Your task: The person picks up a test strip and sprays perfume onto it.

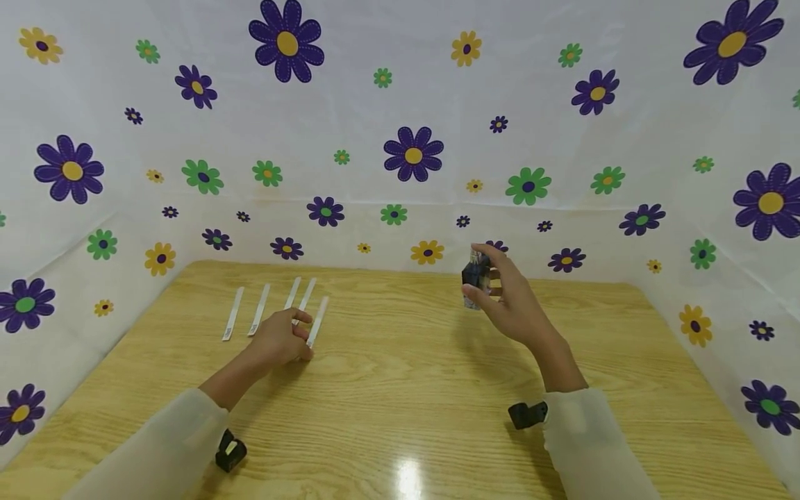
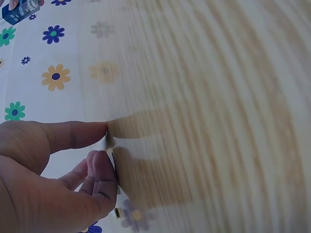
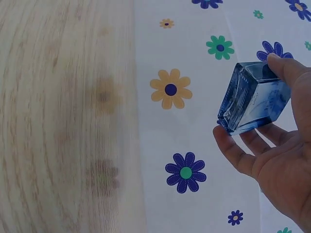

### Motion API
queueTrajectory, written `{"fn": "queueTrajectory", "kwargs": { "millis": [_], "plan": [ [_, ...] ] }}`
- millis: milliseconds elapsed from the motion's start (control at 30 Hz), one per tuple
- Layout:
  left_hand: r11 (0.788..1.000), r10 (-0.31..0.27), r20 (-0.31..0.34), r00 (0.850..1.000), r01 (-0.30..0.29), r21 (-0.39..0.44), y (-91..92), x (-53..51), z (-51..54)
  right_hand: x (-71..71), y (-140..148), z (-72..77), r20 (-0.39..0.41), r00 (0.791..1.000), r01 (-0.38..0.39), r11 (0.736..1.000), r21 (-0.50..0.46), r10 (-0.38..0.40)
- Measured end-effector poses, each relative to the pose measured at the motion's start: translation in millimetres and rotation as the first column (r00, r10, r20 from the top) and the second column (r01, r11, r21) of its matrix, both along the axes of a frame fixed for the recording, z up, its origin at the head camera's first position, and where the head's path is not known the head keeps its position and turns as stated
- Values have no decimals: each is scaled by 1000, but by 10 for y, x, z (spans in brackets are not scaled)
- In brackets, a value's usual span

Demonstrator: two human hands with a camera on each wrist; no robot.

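Strips (image 1: 234, 314) on table (image 1: 400, 375), left; bottle (image 1: 475, 275) right; cloth (image 1: 350, 111) behind.

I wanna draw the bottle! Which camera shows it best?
The right wrist view: the bottle looks biggest there. The head view shows it smaller, partly behind the right hand; the left wrist view, small in a corner.

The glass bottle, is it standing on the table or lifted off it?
Lifted: the right hand grips the bottle, and the right wrist view shows it apart from the table.
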State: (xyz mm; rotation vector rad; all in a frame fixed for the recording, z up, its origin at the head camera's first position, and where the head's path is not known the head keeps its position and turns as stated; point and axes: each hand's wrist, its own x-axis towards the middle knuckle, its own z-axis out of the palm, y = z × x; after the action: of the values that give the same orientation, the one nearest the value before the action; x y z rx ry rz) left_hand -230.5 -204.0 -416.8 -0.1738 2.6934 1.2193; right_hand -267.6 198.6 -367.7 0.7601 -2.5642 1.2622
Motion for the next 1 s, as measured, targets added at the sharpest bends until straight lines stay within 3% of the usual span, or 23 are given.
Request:
{"fn": "queueTrajectory", "kwargs": {
  "millis": [567,1000],
  "plan": [
    [998,-60,0,998,60,-17,35,-11,45,38,-17,34,-108,993,-53,999,1,52],
    [991,-136,-15,991,136,-16,106,-54,29,57,-39,44,-132,991,-46,989,-138,28]
  ]
}}
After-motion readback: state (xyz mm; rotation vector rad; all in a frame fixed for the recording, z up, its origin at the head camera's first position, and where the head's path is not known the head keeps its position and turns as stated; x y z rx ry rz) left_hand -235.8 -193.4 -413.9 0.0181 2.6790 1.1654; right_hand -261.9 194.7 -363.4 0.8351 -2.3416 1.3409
